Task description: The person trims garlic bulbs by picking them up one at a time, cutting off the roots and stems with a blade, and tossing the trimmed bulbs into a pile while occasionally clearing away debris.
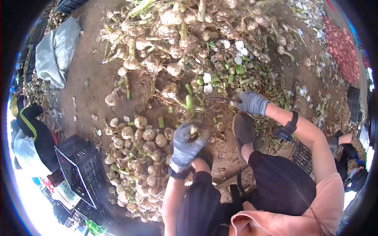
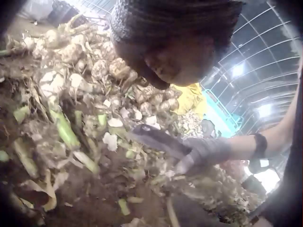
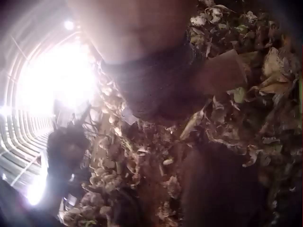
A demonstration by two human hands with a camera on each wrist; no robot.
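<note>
On the dirt floor (image 1: pixel 90 78), beside a heap of garlic (image 1: pixel 138 165): gripping a garlic bulb (image 1: pixel 193 130) in the gloved left hand (image 1: pixel 186 147), stalk (image 1: pixel 189 103) turned away from the body, probably offering it for trimming; clenching a knife (image 1: pixel 218 98) in the right hand (image 1: pixel 252 103), blade levelled at that stalk. Finding no readable writing anywhere
</note>
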